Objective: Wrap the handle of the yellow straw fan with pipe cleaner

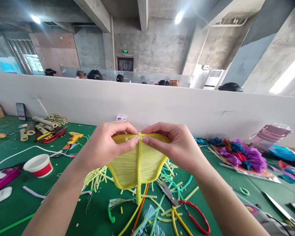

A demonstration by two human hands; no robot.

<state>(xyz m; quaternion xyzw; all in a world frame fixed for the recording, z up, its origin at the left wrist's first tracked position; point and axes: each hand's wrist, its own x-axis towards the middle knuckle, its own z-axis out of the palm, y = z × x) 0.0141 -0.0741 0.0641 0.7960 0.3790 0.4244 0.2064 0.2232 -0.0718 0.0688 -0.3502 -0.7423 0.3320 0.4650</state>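
A yellow fan-shaped leaf (149,164) of fine threads, edged with thicker yellow cord and split by a central rib, is held up over the table. Its short yellow stem points down. My left hand (113,141) pinches the top edge just left of the rib, thumb in front and fingers behind. On the other side of the rib, my right hand (170,141) pinches the same edge, its thumb close to the left one. Below the leaf lie red-handled scissors (182,203), partly opened, among cut yellow and green strips (95,180).
A paper cup (39,166), glue gun (75,137), pliers (55,135) and bamboo pieces (46,123) are on the left. Purple and blue petals (250,154) and a pink bottle (270,136) stand right. A white partition (88,100) closes off the green table's far side.
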